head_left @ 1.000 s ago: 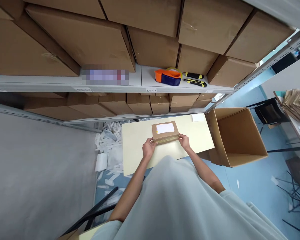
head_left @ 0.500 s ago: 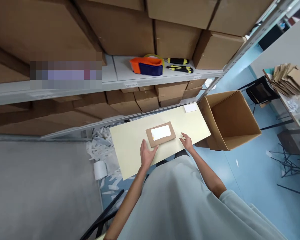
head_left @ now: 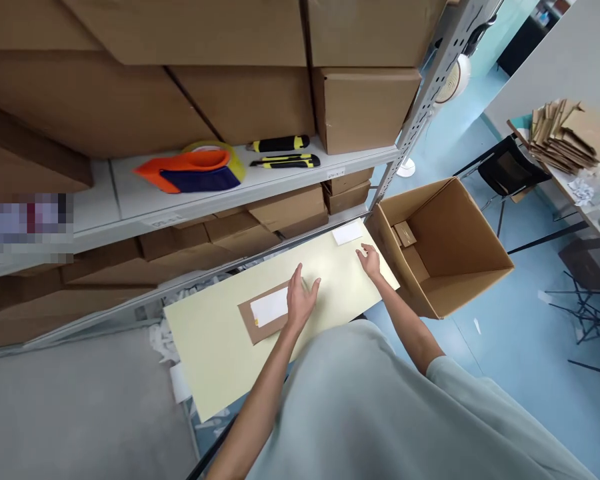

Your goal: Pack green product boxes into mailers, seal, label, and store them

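Note:
A flat brown cardboard box (head_left: 247,320) with a white label (head_left: 270,307) lies on the pale yellow board (head_left: 215,373). My left hand (head_left: 301,300) is over the box's right end and hides part of it. Its fingers and thumb are spread, with nothing between them; whether it touches the box I cannot tell. To the right, my right hand (head_left: 370,262) hovers by the board's right end, fingers loosely bent and apart, holding nothing. Just beyond that hand, a white stack of labels or paper (head_left: 347,232) rests at the board's far right corner.
An open carton (head_left: 445,247) stands right of the board with small boxes (head_left: 405,233) inside. On the shelf (head_left: 275,180) ahead are an orange and blue tape dispenser (head_left: 195,170) and yellow-black utility knives (head_left: 285,153). Large cartons (head_left: 240,100) fill the shelving.
The view has swung to the right, showing small boxes inside the open carton. My left hand has gone from the box's near left side to over its right end. My right hand stays open.

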Demonstrator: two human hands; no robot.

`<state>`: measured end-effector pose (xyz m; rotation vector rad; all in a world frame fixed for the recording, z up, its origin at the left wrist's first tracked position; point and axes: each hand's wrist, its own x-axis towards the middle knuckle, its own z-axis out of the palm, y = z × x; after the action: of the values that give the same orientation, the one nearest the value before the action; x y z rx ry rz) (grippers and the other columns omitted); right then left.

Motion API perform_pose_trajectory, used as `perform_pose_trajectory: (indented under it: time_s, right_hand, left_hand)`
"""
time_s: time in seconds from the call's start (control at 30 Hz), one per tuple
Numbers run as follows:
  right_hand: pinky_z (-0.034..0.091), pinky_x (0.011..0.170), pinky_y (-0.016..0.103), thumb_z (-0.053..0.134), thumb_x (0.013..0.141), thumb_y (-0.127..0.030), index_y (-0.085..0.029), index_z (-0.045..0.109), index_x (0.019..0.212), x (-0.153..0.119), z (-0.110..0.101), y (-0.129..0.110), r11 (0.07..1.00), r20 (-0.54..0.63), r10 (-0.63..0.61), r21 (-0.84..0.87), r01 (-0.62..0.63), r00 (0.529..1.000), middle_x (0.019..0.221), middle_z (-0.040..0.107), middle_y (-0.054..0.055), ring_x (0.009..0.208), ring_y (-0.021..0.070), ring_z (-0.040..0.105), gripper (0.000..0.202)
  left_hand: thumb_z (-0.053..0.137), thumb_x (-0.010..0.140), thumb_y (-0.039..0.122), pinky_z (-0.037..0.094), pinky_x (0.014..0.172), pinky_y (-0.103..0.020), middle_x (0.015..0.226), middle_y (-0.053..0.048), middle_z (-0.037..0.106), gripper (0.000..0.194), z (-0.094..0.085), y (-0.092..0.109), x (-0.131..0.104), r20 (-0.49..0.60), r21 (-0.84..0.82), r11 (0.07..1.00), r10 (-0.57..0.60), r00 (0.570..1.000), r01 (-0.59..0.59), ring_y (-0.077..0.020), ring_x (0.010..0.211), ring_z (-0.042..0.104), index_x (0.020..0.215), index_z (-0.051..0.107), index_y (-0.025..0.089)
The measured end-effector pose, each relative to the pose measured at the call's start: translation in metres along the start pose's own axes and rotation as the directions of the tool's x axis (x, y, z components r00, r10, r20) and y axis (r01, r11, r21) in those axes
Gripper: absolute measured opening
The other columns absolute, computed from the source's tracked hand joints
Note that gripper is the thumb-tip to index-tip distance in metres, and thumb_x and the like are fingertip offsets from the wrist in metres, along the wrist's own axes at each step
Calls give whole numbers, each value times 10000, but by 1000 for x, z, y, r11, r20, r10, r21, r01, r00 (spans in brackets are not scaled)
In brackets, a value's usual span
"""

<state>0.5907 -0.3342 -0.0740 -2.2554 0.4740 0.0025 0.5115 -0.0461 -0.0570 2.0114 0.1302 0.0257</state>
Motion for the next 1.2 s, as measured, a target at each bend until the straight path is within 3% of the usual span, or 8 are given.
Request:
perform_pose_trajectory:
  time_s: [0.1, 0.17, 0.3, 0.47, 0.6, 0.9, 1.07, 1.2]
  right_hand:
    - [614, 1117, 397, 616, 1064, -325, -102, 774, 1384, 42, -4, 8, 1000, -8, 23, 7, -23, 1000, 1437, 758, 216, 1232, 275, 761, 421]
    - [617, 1097, 391, 611, 1059, -323, -96, 779, 1365, 68, -1, 13, 999, -4, 52, 10, -51, 999, 1389, 763, 217, 1178, 264, 761, 415]
    - [630, 1057, 372, 630, 1036, -286, -54, 777, 1341, 105, 15, 21, 992, 35, 125, 14, -125, 992, 1302, 775, 234, 1126, 258, 779, 411]
    - [641, 1007, 340, 605, 1040, -242, -80, 789, 1324, 115, 30, 23, 988, 83, 149, 14, -151, 985, 1322, 771, 215, 1092, 239, 808, 375]
    - [624, 1026, 311, 559, 1061, -207, -102, 804, 1321, 113, 30, 23, 991, 110, 131, 14, -134, 985, 1301, 786, 190, 1084, 219, 813, 372]
    - [549, 1156, 315, 556, 1164, -272, -128, 764, 1470, 109, 24, 14, 992, 144, 72, -114, -55, 987, 1478, 768, 194, 1288, 256, 782, 397]
    - [578, 984, 310, 621, 1176, -365, -235, 808, 1346, 112, 17, -1, 957, 146, 219, -225, -183, 965, 1359, 816, 123, 1139, 254, 806, 285]
    - [578, 958, 305, 612, 1180, -352, -245, 828, 1253, 117, 5, -10, 950, 139, 222, -255, -182, 965, 1513, 727, 92, 1169, 231, 770, 251]
  left_hand:
    - [749, 1018, 457, 332, 1415, -568, 1713, -168, 595, 687, 37, 8, 23, 28, -49, 995, -88, 996, 89, -371, 1641, 514, 1647, 584, 232]
    - [751, 1017, 430, 348, 1408, -548, 1704, -165, 607, 632, 59, 11, 39, 69, -150, 963, -214, 975, 222, -356, 1625, 538, 1601, 623, 227]
    - [760, 1011, 401, 416, 1369, -493, 1749, -180, 557, 634, 95, 11, 74, 208, -348, 775, -486, 849, 528, -327, 1635, 533, 1602, 615, 222]
    - [780, 984, 348, 466, 1325, -521, 1826, -213, 432, 697, 131, 8, 118, 290, -328, 676, -593, 751, 660, -360, 1679, 469, 1641, 584, 221]
    - [795, 962, 303, 427, 1351, -525, 1867, -197, 357, 769, 154, 9, 139, 328, -297, 651, -617, 715, 698, -355, 1711, 414, 1686, 541, 240]
    - [802, 954, 321, 397, 1367, -524, 1862, -176, 379, 901, 171, 6, 128, 301, -226, 656, -656, 692, 720, -344, 1732, 376, 1772, 426, 276]
    - [806, 934, 303, 376, 1378, -499, 1854, -177, 395, 857, 177, 8, 132, 280, -171, 684, -656, 700, 709, -350, 1728, 384, 1730, 494, 236]
    - [854, 902, 349, 354, 1390, -515, 1794, -188, 495, 788, 181, 15, 138, 226, -142, 720, -645, 730, 680, -389, 1700, 426, 1633, 598, 204]
